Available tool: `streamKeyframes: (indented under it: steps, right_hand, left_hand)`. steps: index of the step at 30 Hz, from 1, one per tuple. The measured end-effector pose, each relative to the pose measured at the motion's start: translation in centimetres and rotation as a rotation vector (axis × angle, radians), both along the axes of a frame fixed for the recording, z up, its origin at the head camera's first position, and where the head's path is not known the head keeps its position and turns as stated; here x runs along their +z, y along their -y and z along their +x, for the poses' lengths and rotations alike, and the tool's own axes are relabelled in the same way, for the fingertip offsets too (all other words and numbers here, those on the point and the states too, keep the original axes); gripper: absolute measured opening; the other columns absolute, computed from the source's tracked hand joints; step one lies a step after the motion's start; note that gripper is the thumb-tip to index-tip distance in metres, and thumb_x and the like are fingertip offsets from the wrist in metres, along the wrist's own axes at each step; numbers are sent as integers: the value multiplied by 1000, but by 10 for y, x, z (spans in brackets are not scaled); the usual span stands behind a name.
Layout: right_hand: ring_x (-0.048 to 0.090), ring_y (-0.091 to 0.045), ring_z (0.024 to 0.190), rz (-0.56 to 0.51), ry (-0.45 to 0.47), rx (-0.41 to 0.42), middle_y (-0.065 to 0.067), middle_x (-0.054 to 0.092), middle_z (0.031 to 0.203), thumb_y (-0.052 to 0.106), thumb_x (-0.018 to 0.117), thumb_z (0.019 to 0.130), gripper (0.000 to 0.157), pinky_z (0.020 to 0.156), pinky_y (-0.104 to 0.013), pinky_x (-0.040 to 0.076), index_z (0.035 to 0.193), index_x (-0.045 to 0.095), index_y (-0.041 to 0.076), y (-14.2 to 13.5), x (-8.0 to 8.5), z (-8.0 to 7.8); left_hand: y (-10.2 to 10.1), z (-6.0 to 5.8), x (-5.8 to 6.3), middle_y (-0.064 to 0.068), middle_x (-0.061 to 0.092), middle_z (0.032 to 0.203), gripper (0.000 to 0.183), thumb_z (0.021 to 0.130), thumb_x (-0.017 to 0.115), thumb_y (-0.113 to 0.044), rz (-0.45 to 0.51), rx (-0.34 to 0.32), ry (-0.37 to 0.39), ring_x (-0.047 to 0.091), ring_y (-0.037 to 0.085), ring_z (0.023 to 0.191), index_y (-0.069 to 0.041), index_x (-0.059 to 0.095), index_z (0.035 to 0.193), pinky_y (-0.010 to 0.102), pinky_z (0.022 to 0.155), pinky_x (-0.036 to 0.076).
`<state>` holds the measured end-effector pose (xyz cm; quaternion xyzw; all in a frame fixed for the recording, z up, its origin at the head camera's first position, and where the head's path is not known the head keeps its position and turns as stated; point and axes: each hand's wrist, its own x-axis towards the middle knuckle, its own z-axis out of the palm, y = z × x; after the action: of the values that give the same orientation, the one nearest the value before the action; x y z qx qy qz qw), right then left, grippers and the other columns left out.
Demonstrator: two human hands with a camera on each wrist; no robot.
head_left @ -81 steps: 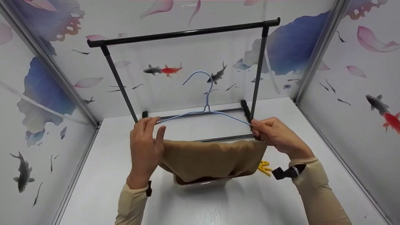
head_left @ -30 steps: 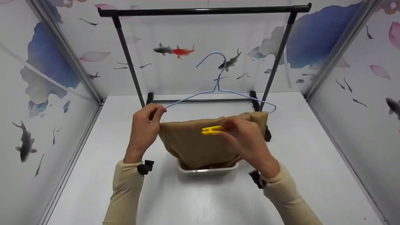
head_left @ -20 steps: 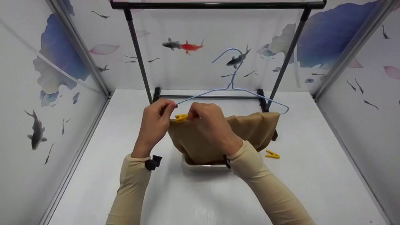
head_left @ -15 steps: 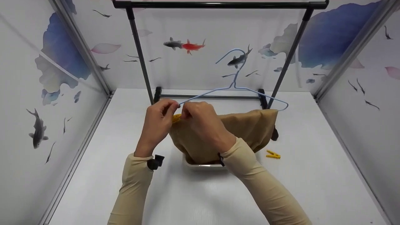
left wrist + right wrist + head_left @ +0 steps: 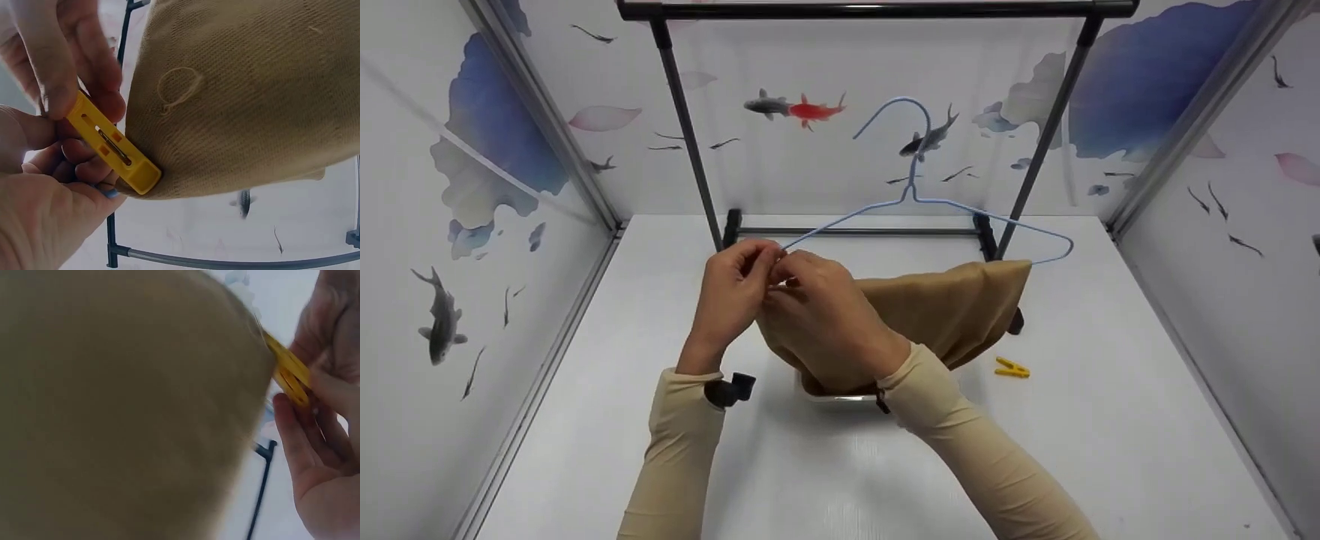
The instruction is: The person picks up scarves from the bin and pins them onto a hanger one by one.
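Note:
My left hand point(image 5: 727, 289) pinches the left end of a blue wire hanger point(image 5: 910, 192). A brown cloth point(image 5: 937, 304) hangs from the hanger's lower bar, and its bottom reaches into a small light-coloured tray. My right hand point(image 5: 836, 307) is close beside the left at the cloth's upper left corner. In the left wrist view, its thumb and fingers pinch a yellow clothespin point(image 5: 115, 145) whose tip is on the cloth's corner. The right wrist view shows the clothespin point(image 5: 291, 374) at the cloth's edge too. From above, my fingers hide it. The hanger's right end sticks out past the cloth.
A second yellow clothespin point(image 5: 1012, 368) lies on the white table, right of the tray point(image 5: 840, 402). Behind the hanger stands a black garment rack point(image 5: 877, 10) with a high crossbar. Walls printed with fish and petals enclose the table on three sides.
My right hand has let go of the hanger's right end, picked up a clothespin and carried it left to the cloth's corner. My left hand has stayed at the hanger's left end.

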<state>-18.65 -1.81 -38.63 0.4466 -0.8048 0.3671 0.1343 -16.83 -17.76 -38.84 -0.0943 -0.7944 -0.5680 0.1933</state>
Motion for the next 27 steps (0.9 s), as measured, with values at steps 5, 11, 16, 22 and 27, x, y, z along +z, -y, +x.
streamKeyframes:
  steps: [5, 11, 16, 22, 27]
  right_hand:
    - [69, -11, 100, -217, 268, -12, -6, 70, 113, 18, 70, 99, 24, 91, -22, 55, 117, 65, 4, -6, -16, -1]
    - [69, -9, 95, -202, 182, -117, -2, 71, 106, 21, 74, 96, 24, 85, -25, 57, 113, 65, 7, -50, -34, 10]
    - [63, -6, 74, -208, 221, -345, 9, 70, 86, 22, 73, 97, 8, 65, -24, 55, 98, 71, 14, -134, -83, 21]
    - [65, -15, 75, 95, 338, -648, 1, 73, 82, 19, 75, 94, 8, 69, -34, 52, 92, 77, 11, -236, -147, 4]
    - [62, -40, 106, 269, 429, -733, -24, 69, 115, 7, 76, 90, 24, 95, -56, 51, 112, 72, -2, -277, -184, -15]
  left_hand:
    - [-3, -5, 1, 10, 69, 90, 19, 104, 59, -11, 0, -43, 6, 58, 27, 77, 1, 74, 104, 23, 66, 47]
    - [4, -2, -2, 7, 65, 87, 16, 104, 60, -10, -25, 1, 19, 53, 21, 73, -1, 74, 102, 23, 65, 43]
    - [13, 3, -1, 6, 62, 86, 14, 100, 67, -13, -21, 33, 31, 51, 20, 75, -2, 74, 103, 24, 67, 42]
    - [20, 3, -5, 5, 61, 83, 13, 97, 72, -15, -15, 73, 27, 50, 20, 75, -2, 75, 100, 24, 67, 41]
    - [24, 2, -6, 5, 61, 83, 12, 96, 73, -14, -15, 103, 31, 50, 20, 74, -3, 76, 101, 24, 66, 41]
